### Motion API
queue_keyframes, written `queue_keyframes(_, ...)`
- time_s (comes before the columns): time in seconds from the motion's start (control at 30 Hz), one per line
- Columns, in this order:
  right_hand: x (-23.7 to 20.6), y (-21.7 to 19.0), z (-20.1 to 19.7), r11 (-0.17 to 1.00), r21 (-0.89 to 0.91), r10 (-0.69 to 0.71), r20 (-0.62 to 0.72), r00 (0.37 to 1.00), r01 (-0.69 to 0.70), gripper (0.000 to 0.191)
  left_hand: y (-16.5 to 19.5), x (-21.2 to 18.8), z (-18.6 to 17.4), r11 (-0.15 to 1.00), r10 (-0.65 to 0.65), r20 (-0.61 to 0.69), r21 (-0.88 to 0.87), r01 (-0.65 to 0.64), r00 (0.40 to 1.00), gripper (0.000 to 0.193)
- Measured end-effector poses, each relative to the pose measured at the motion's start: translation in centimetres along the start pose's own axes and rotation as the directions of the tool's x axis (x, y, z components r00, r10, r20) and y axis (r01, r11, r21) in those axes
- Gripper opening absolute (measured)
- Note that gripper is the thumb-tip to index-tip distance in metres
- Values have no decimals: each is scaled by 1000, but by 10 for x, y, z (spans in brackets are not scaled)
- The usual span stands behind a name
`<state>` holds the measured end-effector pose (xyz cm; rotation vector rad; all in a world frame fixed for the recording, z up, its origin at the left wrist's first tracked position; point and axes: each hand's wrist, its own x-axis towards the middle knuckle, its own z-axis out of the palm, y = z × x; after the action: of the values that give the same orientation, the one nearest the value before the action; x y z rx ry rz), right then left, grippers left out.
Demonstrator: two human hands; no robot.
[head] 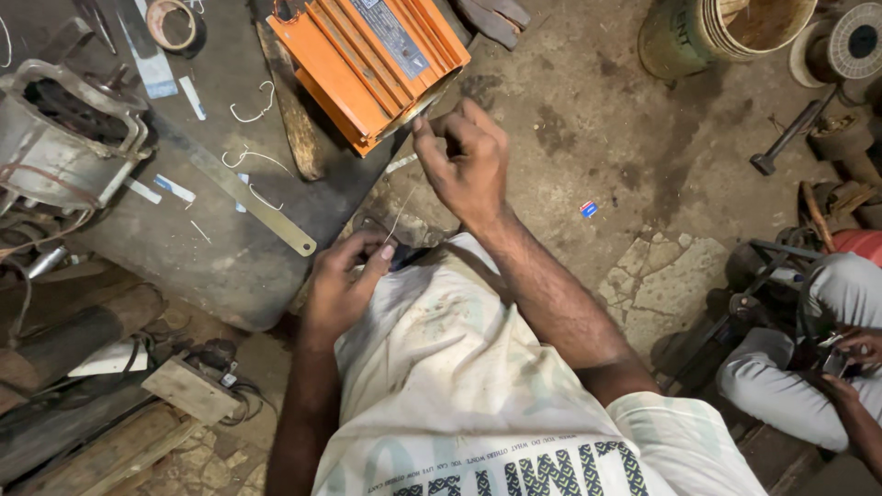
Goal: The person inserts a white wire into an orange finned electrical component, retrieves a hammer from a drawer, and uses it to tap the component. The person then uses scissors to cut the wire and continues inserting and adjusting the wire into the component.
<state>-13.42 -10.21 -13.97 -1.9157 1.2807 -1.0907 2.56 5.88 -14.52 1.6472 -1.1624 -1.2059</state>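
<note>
Grey motor housing (64, 129): lay at far left on the dark sheet (211, 248), windings exposed.
Tape roll (173, 23): sat at the sheet's top edge, well apart from both hands.
Metal strip (243, 195): lay slantwise across the sheet, with white wire offcuts (253, 110) scattered above it.
Wooden blocks (188, 390): rested at lower left, beside dark cables.
Left hand (344, 280): pinched shut on the lower end of the thin wire (401, 213), low against the pale cloth (432, 367) over the lap.
Thin wire: ran taut and slanted between the two hands, just below the orange motor body (377, 60).
Right hand (469, 165): raised near the orange body's open end, thumb and forefinger closed narrowly on the wire's upper end.
Handling note: judged best kept under even tension, both pinches firm, no kink let in, the upper end fed in line with the opening.
Hammer (790, 133): lay on the concrete floor (643, 184), far right.
Bucket (726, 32): stood at upper right.
Other person (827, 367): sat at right edge, hands busy apart.
</note>
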Motion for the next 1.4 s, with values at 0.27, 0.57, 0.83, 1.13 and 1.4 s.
queue_keyframes(0.27, -2, -3, 9, 985, -78, -151, 13, 988, 152, 15, 0, -1, -1, 999, 1, 13, 39, -1, 1000, 21)
queue_keyframes(0.57, 3, 3, 12, 965, -157, -199, 73, 977, 208, 16, -5, 0, -2, 999, 29, 23, 40, -30, 999, 23)
queue_keyframes(0.83, 10, 0, 10, 959, -168, -214, 96, 972, 228, 13, -2, 1, -2, 998, 20, 48, 62, -23, 999, 26)
queue_keyframes(1.13, 20, 20, 21, 972, -179, -130, 120, 984, 150, 20, -2, 3, -1, 996, 72, 32, 43, -74, 997, 26)
queue_keyframes(1.4, 21, 21, 9, 995, -96, 8, 207, 978, 12, 25, -32, 7, 11, 916, -90, -51, -397, 63, 995, 16)
